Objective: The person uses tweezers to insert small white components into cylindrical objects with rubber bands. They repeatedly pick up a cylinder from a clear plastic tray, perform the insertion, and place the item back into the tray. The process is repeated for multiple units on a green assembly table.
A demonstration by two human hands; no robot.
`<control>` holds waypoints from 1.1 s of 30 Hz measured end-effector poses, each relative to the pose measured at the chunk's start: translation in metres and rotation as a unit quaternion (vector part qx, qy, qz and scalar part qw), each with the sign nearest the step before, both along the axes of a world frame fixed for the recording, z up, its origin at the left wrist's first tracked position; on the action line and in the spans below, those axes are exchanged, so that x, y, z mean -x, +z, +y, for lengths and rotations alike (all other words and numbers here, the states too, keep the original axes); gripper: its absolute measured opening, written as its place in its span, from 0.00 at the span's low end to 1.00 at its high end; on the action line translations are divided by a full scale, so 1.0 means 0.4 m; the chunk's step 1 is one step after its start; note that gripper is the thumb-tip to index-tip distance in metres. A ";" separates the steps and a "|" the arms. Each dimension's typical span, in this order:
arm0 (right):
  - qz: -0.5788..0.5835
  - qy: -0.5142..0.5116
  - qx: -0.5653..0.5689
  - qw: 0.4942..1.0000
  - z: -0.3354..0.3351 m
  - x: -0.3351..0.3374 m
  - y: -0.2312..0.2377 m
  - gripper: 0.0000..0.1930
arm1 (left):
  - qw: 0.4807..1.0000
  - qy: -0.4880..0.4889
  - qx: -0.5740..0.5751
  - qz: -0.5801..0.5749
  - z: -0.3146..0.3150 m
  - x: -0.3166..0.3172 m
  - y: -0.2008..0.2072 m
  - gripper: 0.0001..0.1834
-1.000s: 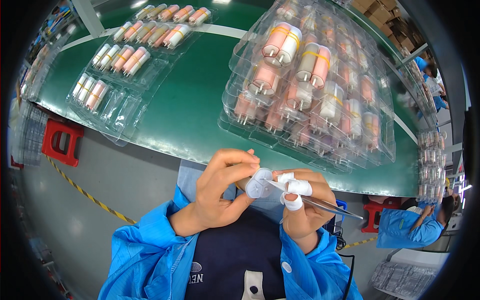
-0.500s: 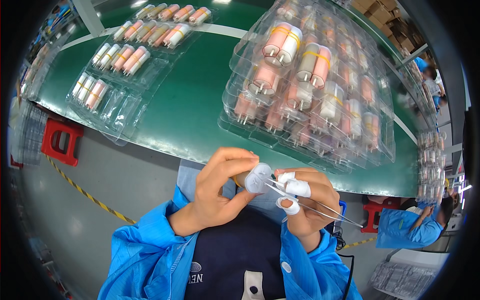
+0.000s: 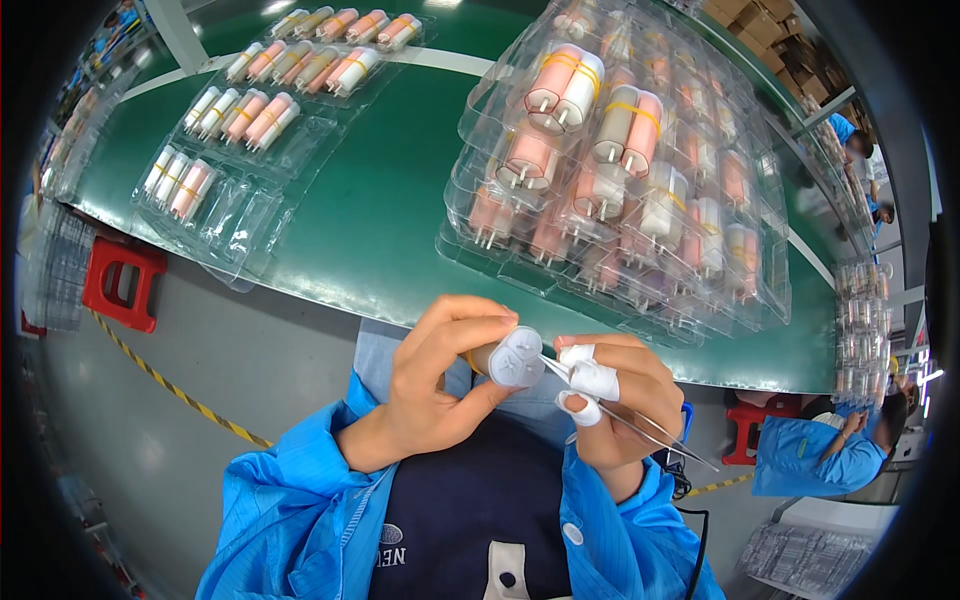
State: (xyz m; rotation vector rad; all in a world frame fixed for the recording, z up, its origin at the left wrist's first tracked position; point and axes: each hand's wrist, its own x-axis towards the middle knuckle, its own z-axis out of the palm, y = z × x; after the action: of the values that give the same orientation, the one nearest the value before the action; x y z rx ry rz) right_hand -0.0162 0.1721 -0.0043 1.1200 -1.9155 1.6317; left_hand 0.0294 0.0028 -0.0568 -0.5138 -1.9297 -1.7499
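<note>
My left hand (image 3: 440,375) is closed round a pair of joined tubes (image 3: 517,357), whose pale grey double end cap faces right. Part of a yellow band shows on the tubes by the fingers; the rest is hidden in the grip. In my right hand (image 3: 625,395), metal tweezers (image 3: 640,425) are pinched between fingers wrapped in white tape. Their tips lie close to the right edge of the cap; whether they touch it I cannot tell. Beyond my hands stands a stack of clear plastic trays (image 3: 470,215) filled with pink, white and grey tube pairs.
On the green table (image 3: 370,190), another clear tray (image 3: 235,235) at the left holds rows of banded tube pairs. A red stool (image 3: 125,283) is on the floor at left. At right are a person in blue (image 3: 815,455) and another red stool (image 3: 742,435).
The tweezers have drawn slightly back to the right from the face of the cap, and their rear end has dipped a little. My left hand is nearly still, with the cap turned slightly.
</note>
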 end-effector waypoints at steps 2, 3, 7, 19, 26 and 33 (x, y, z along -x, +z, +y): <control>0.004 0.003 -0.002 1.000 0.000 0.000 0.000 0.13 | 1.000 -0.007 0.002 -0.003 0.000 0.001 0.001 0.29; 0.011 0.005 -0.006 1.000 -0.003 0.003 -0.001 0.13 | 1.000 -0.010 0.003 -0.004 0.000 0.001 0.002 0.28; 0.044 0.015 -0.038 0.998 -0.002 0.011 -0.001 0.13 | 1.000 0.018 -0.020 0.001 0.011 0.002 0.010 0.27; -0.161 0.004 0.143 0.977 -0.012 -0.032 -0.022 0.08 | 0.999 -0.017 0.005 0.042 0.006 -0.001 0.015 0.27; -0.147 0.036 0.177 0.972 -0.007 -0.059 -0.020 0.08 | 0.998 -0.003 0.003 0.070 0.020 -0.024 0.030 0.27; -0.110 0.055 0.175 0.977 -0.003 -0.076 -0.015 0.10 | 0.995 -0.002 0.003 0.101 0.029 -0.036 0.037 0.27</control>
State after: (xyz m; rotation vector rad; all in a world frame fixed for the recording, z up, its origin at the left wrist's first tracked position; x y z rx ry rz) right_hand 0.0142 0.1709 -0.0103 0.9475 -1.6202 2.1302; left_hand 0.0440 0.0144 -0.0422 -0.6687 -1.7937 -1.6276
